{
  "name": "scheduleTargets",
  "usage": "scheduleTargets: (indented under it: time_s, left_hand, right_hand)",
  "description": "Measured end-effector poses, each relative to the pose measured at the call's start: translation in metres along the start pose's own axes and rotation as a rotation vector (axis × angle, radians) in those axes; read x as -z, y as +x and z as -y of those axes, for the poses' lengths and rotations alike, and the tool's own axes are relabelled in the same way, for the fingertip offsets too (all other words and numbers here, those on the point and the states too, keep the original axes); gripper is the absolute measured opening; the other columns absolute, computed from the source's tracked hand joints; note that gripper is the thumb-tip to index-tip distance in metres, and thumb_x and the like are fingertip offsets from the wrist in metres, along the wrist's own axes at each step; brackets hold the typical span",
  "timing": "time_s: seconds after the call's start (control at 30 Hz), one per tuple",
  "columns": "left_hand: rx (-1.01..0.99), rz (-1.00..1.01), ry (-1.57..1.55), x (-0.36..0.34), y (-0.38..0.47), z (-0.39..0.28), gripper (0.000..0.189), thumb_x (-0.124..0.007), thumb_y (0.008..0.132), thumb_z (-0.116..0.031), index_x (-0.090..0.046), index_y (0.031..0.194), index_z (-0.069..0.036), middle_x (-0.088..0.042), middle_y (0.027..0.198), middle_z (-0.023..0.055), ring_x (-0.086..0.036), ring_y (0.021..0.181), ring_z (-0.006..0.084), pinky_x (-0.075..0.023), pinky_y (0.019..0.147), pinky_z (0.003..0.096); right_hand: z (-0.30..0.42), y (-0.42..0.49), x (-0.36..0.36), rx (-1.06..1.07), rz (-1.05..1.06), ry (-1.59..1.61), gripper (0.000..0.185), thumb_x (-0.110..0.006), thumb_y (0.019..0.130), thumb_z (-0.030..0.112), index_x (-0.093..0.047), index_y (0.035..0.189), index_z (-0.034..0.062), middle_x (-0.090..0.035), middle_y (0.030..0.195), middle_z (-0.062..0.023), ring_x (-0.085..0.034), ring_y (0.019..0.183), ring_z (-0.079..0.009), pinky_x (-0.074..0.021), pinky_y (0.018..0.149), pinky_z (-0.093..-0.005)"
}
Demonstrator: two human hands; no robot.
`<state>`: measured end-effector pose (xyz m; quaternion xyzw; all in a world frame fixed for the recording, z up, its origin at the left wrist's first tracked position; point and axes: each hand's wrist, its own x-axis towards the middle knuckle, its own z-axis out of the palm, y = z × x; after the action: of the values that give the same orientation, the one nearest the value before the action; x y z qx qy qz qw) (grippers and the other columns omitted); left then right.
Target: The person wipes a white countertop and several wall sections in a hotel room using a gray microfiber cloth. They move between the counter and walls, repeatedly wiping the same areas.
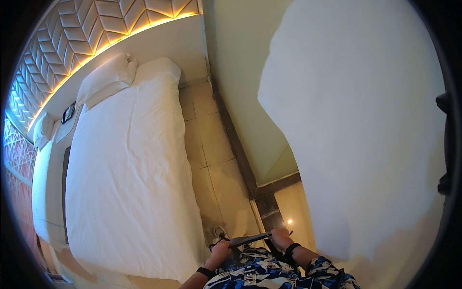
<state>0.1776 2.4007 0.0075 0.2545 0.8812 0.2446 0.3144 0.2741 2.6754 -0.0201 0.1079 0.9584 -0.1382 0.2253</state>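
Note:
Low in the view, in front of my patterned blue, black and white shirt (260, 269), a dark grey strap-like thing (251, 239) stretches between my hands. My left hand (221, 250) is closed around its left end, and my right hand (280, 238) around its right end. A thin dark tip sticks out past my right fingers. Each wrist wears a black band. What hangs below the strap is mostly hidden by my hands and shirt. My shoe (219, 232) shows on the floor just beyond my left hand.
To the left is a bed with a white cover (130, 188) and white pillows (104, 81). Beyond it stand a nightstand (68, 124) and another bed (43, 188). A wall corner with dark skirting (257, 189) juts toward me. A large white surface (357, 126) fills the right.

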Motion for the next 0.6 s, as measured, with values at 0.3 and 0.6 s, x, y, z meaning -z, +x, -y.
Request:
scheduleTargets:
  time_s: [0.3, 0.6]
  left_hand:
    - [0.014, 0.004, -0.038, 0.057, 0.096, 0.044, 0.021, -0.058, 0.073, -0.019, -0.063, 0.09, -0.009, -0.058, 0.09, 0.0154, -0.058, 0.086, 0.033, -0.0473, 0.075, 0.0421]
    - [-0.277, -0.287, 0.391, 0.172, 0.189, 0.087, 0.015, -0.057, 0.072, -0.015, -0.064, 0.082, -0.008, -0.055, 0.093, 0.0132, -0.052, 0.088, 0.0306, -0.0417, 0.074, 0.0443]
  right_hand:
    - [0.012, 0.097, 0.034, -0.004, -0.027, 0.018, 0.014, -0.051, 0.079, 0.011, -0.062, 0.074, 0.0042, -0.061, 0.073, -0.018, -0.061, 0.069, -0.0334, -0.0462, 0.058, -0.0442]
    - [0.081, 0.17, 0.117, -0.118, -0.073, 0.282, 0.019, -0.051, 0.08, 0.016, -0.061, 0.094, 0.0082, -0.061, 0.082, -0.0171, -0.059, 0.078, -0.0356, -0.0461, 0.064, -0.0449]
